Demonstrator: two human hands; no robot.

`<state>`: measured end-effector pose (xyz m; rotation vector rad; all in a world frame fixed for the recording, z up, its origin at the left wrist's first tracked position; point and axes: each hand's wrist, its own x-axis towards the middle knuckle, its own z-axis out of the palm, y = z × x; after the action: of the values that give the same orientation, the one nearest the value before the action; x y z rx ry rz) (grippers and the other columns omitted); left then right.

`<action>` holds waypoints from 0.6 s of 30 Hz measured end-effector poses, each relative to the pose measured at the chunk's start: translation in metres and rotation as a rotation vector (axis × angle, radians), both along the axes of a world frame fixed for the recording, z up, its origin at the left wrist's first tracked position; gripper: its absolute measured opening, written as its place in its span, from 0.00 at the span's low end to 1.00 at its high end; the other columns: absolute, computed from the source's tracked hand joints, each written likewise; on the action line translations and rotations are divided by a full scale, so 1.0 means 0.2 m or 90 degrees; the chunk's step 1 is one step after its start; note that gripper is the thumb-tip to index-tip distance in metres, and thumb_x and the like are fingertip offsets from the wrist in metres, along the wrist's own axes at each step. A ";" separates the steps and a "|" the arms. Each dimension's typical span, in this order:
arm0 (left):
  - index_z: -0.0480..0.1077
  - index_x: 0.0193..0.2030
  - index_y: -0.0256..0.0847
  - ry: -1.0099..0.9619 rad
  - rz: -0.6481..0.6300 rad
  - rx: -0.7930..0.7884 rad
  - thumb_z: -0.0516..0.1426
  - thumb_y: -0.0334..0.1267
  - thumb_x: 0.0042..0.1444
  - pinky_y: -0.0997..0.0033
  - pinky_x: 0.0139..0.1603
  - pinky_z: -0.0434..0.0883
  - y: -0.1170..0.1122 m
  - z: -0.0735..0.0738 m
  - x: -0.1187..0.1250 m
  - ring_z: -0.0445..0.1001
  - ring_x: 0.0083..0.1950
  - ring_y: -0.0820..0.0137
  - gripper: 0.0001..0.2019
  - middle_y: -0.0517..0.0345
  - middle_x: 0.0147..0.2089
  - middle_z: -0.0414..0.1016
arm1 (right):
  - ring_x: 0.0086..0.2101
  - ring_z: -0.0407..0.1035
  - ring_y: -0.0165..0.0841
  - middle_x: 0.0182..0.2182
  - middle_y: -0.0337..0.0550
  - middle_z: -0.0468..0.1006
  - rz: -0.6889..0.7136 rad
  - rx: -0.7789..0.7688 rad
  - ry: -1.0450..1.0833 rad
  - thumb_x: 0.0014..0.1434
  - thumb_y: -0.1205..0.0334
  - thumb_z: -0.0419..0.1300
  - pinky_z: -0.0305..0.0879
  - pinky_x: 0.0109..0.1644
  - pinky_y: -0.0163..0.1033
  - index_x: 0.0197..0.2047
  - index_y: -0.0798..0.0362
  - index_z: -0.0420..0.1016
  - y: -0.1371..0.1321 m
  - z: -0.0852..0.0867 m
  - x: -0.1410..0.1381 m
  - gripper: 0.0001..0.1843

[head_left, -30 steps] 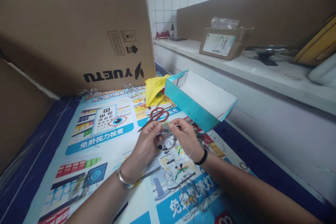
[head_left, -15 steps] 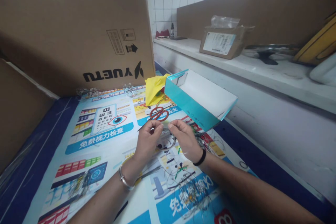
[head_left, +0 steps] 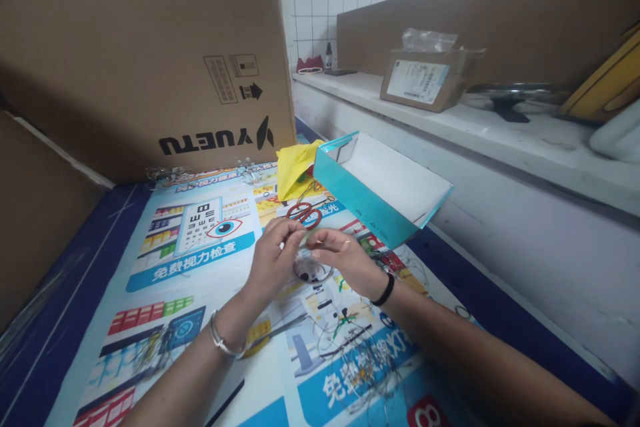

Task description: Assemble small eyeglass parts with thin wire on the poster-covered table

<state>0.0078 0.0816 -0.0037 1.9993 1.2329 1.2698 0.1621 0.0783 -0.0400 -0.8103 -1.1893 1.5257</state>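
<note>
Above the printed sheet, my left hand (head_left: 275, 250) and my right hand (head_left: 343, 259) meet with fingertips almost touching. Both pinch a thin wire loop (head_left: 314, 280), whose round lower part hangs below the fingers. A small greenish bit shows between the fingertips, too blurred to name. Just beyond my hands lie red-handled scissors (head_left: 305, 215), their blades partly hidden by my left hand. A slim pointed metal tool (head_left: 280, 330) rests near my left wrist. Tangled thin wires (head_left: 370, 370) with green bits lie under my right forearm.
A teal open box (head_left: 365, 193) stands tilted beyond my right hand, with a yellow bag (head_left: 295, 170) beside it. More wire strands (head_left: 153, 353) lie on the left. A large cardboard box (head_left: 150, 67) walls off the back. On the right, a white shelf (head_left: 360, 90) holds a parcel (head_left: 417, 80).
Both hands have shifted slightly left with the wire loop. My right fingers have turned and curled more around it. The scissors and boxes have stayed put.
</note>
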 end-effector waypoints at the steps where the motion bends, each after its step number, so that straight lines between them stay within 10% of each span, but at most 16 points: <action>1: 0.66 0.31 0.40 0.023 -0.013 0.029 0.52 0.35 0.58 0.71 0.41 0.63 0.00 0.02 -0.02 0.66 0.38 0.71 0.06 0.59 0.33 0.68 | 0.35 0.66 0.29 0.33 0.38 0.74 -0.007 0.025 -0.028 0.45 0.61 0.66 0.60 0.42 0.36 0.34 0.52 0.73 0.01 0.00 0.01 0.11; 6: 0.66 0.32 0.41 0.119 -0.099 0.069 0.50 0.35 0.60 0.70 0.41 0.62 -0.01 0.13 -0.06 0.66 0.38 0.71 0.07 0.59 0.33 0.68 | 0.33 0.67 0.29 0.32 0.40 0.76 -0.095 0.000 -0.035 0.50 0.58 0.63 0.61 0.36 0.34 0.37 0.52 0.75 0.06 -0.01 0.06 0.11; 12: 0.66 0.31 0.41 0.164 -0.149 0.047 0.49 0.35 0.61 0.69 0.42 0.62 0.01 0.09 -0.04 0.66 0.38 0.70 0.09 0.59 0.33 0.69 | 0.27 0.67 0.27 0.29 0.43 0.75 0.183 0.001 -0.016 0.58 0.49 0.55 0.59 0.28 0.32 0.35 0.56 0.74 0.02 0.04 0.08 0.17; 18: 0.66 0.31 0.41 0.128 -0.107 0.013 0.50 0.35 0.59 0.69 0.42 0.64 0.03 0.03 -0.02 0.67 0.39 0.70 0.07 0.59 0.33 0.69 | 0.25 0.65 0.25 0.27 0.39 0.73 0.078 0.061 -0.067 0.56 0.50 0.57 0.60 0.28 0.31 0.33 0.55 0.71 0.01 0.04 0.05 0.15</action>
<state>0.0035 0.0866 0.0020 2.2368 1.1157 1.0265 0.1726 0.0804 -0.0330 -0.7723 -1.4013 1.5276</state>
